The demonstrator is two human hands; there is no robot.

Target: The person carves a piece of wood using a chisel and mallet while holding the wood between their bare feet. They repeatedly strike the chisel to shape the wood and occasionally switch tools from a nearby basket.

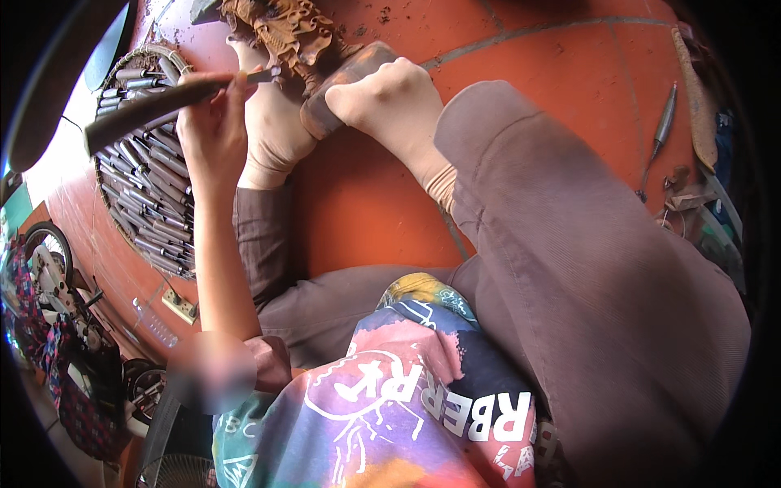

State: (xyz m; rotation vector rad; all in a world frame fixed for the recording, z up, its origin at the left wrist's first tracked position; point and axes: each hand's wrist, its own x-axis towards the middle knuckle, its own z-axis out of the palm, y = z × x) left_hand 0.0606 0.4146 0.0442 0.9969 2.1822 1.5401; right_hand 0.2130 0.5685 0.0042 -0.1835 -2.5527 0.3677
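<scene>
My left hand [213,126] is raised over my left foot, its fingers closed round a carving chisel [154,106]. The chisel's thick dark wooden handle slants down to the left, and its short metal end points right toward an ornate brown wood carving [285,32]. Between my two feet in tan socks sits a wooden block [351,80], touched by the right foot [390,93] and lying against the carving's near side. Whether block and carving are one piece, I cannot tell. My right hand does not show.
Left of my leg stands a round woven basket [102,175] full of wood-handled chisels. A power strip [179,305], a clear plastic bottle [154,324] and a motorbike [61,293] are at lower left. On the right, a slim pointed tool [665,122] lies on red tiles [561,69].
</scene>
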